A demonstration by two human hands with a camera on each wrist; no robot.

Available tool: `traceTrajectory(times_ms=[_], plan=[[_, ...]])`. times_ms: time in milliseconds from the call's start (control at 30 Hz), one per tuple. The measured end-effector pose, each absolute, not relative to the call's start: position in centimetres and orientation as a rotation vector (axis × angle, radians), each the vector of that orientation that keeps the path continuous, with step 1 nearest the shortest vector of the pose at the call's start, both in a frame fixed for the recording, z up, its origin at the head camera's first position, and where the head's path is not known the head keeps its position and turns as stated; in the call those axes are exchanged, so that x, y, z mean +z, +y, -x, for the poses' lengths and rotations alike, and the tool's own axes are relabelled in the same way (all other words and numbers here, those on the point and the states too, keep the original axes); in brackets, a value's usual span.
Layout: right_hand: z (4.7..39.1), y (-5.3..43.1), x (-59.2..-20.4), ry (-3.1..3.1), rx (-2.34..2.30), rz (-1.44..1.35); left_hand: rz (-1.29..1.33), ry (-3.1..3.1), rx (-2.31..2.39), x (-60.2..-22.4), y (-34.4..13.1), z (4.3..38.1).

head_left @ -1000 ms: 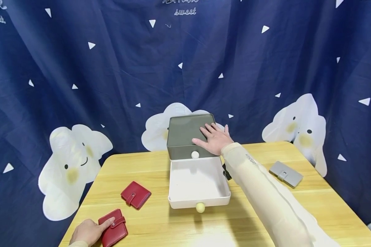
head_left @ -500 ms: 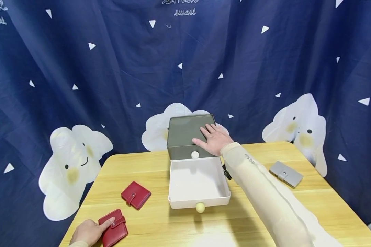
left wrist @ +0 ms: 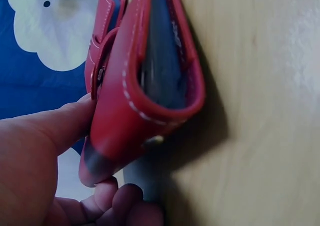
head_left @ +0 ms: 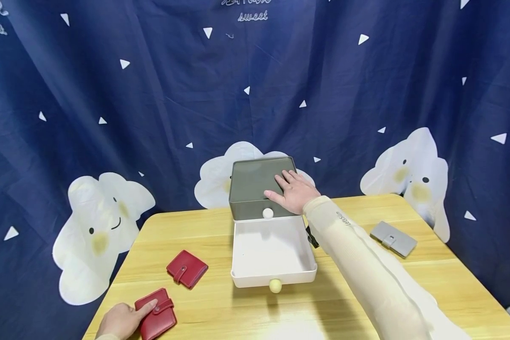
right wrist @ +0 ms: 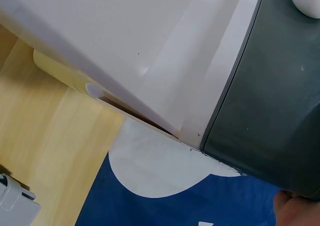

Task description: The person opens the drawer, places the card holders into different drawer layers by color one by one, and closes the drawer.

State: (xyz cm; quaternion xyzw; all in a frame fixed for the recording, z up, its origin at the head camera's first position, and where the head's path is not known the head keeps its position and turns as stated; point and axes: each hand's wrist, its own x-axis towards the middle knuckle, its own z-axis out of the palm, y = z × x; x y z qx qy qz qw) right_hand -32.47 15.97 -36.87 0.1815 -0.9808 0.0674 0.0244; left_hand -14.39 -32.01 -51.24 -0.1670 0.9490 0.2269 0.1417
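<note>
My left hand (head_left: 120, 320) holds a red snap-strap wallet (head_left: 158, 322) at the table's near left, its thumb across the top. In the left wrist view the fingers curl under this wallet (left wrist: 117, 116), whose folded end shows dark layers inside. My right hand (head_left: 296, 192) rests with spread fingers on the dark grey top of a small drawer box (head_left: 255, 179). Below that top a white drawer (head_left: 272, 248) is pulled out toward me, with nothing visible inside. Only a bit of the right hand (right wrist: 297, 213) shows in the right wrist view, at the box's edge.
A second red wallet (head_left: 187, 268) lies left of the drawer. To the right, beyond my sleeve, is a grey strap wallet (head_left: 393, 239). The drawer's yellow knob (head_left: 275, 285) sticks out in front. A blue curtain (head_left: 174, 94) hangs behind the wooden table (head_left: 208, 311).
</note>
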Motion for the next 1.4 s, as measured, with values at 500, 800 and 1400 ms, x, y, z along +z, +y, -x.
traceTrajectory(times_ms=[500, 800, 1400], plan=[[32.8, 15.9, -37.3, -3.033, 0.202, -0.549, 0.439, 2.764, 0.912, -50.7, -31.0, 14.7], [32.4, 15.9, -36.9, -3.036, 0.200, -0.548, 0.417, 2.674, 1.038, -49.8, -29.9, 14.5], [32.4, 16.0, -36.9, -3.027, 0.196, -0.549, 0.342, 2.667, 1.232, -48.1, -27.2, 14.5]])
